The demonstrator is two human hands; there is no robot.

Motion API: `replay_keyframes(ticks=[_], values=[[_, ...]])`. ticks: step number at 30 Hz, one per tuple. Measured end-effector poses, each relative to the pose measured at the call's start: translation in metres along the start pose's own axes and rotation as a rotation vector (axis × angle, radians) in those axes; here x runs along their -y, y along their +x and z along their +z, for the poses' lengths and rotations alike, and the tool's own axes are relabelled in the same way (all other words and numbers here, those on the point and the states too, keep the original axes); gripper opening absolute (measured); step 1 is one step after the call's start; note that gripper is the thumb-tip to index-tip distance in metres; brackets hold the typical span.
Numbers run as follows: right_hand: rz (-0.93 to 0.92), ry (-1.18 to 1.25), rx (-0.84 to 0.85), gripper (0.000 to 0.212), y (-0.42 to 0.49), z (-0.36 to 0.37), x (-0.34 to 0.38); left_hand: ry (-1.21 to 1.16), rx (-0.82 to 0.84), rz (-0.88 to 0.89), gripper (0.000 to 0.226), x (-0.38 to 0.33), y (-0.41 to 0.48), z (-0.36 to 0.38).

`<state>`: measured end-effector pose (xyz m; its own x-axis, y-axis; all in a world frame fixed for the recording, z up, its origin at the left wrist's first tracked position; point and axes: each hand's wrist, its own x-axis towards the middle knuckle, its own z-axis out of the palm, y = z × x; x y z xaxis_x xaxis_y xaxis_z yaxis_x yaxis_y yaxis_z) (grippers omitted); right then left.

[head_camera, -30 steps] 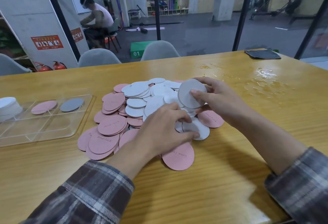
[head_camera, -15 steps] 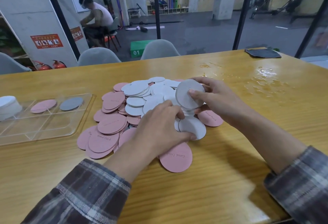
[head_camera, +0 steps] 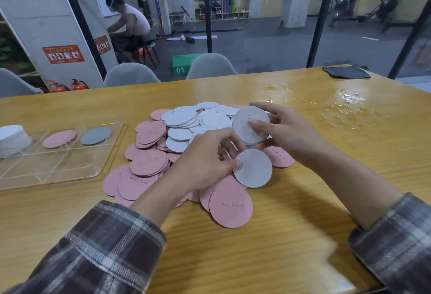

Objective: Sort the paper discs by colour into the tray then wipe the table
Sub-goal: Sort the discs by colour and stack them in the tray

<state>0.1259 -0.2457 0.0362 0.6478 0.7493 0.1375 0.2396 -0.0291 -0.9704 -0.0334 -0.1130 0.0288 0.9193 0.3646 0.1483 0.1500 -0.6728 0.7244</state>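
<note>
Right hand (head_camera: pixel 283 128) is pinching a stack of white discs (head_camera: pixel 250 127) upright between thumb and fingers, just above the pile (head_camera: pixel 177 144); left hand (head_camera: pixel 210 160) has a narrow pinch on the edge of one more white disc (head_camera: pixel 253 169), which is tilted up off the pink ones. I read this as gathering whites before a run to the tray (head_camera: pixel 70 167), which sits well apart to the left with a white stack (head_camera: pixel 12 138), one pink disc (head_camera: pixel 59 138) and one grey disc (head_camera: pixel 95 135) in the far compartments. Risks as I see them: the held stack is loose paper gripped by the faces, so adding another one-handed could fan it out and drop discs back into the mix. A pink disc could ride along stuck under a white and land in the wrong compartment. Bigger worry: the water (head_camera: pixel 347 107) spread on the table (head_camera: pixel 279 247) to the right, near the pile's far edge, so any disc that slides that way gets soaked. The cloth (head_camera: pixel 346 72) is at the far corner, untouched.
</note>
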Motion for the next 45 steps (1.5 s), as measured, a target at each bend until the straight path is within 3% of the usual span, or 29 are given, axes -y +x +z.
replay_keyframes(ticks=[5, 9, 15, 20, 25, 29, 33, 37, 45], values=[[0.086, 0.043, 0.043, 0.032, 0.000, 0.000, 0.001, -0.345, -0.110, -0.025, 0.013, 0.002, 0.002, -0.016], [0.142, 0.133, 0.094, 0.026, -0.001, 0.005, 0.006, -0.462, -0.256, -0.023, 0.013, 0.004, 0.005, -0.014], [0.200, 0.197, 0.127, 0.027, -0.001, 0.008, 0.003, -0.446, -0.362, -0.026, 0.014, 0.009, 0.008, -0.008], [0.131, 0.133, 0.216, 0.033, -0.003, 0.004, 0.000, -0.397, -0.411, 0.017, 0.014, 0.008, 0.008, -0.007], [0.095, 0.155, 0.180, 0.036, -0.004, 0.004, 0.001, -0.253, -0.445, 0.032, 0.013, 0.007, 0.008, -0.001], [0.080, 0.176, 0.086, 0.036, -0.002, -0.001, 0.001, 0.142, -0.341, -0.035, 0.035, 0.009, 0.005, 0.004], [0.079, 0.154, 0.038, 0.032, -0.001, -0.001, 0.001, 0.330, -0.224, -0.120, 0.043, 0.001, -0.002, 0.006], [0.080, 0.147, 0.013, 0.032, 0.000, 0.000, 0.000, 0.323, -0.182, -0.151, 0.038, 0.000, -0.002, 0.001], [0.063, 0.090, -0.005, 0.034, 0.000, -0.001, 0.000, 0.028, -0.035, -0.198, 0.018, 0.004, 0.001, -0.014]])
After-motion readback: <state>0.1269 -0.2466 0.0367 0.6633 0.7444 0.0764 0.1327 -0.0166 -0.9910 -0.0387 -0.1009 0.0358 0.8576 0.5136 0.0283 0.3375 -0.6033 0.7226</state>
